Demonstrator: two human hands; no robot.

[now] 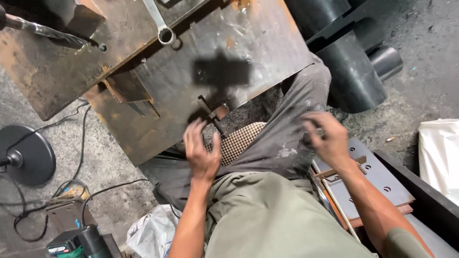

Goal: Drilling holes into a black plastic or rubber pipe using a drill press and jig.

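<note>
The left hand (202, 152) hung open with fingers spread, holding nothing, just short of a small dark threaded clamp (211, 114) that stood at the near edge of the rusty steel plate (158, 91), above a houndstooth cloth (236, 142) on the person's lap. The right hand (326, 138) was blurred and loosely curled near the drilled metal plates (377, 177); I could not tell whether it held anything. The clamp looked rigid, compact and fairly heavy, perhaps greasy, best taken around its screw shaft.
</note>
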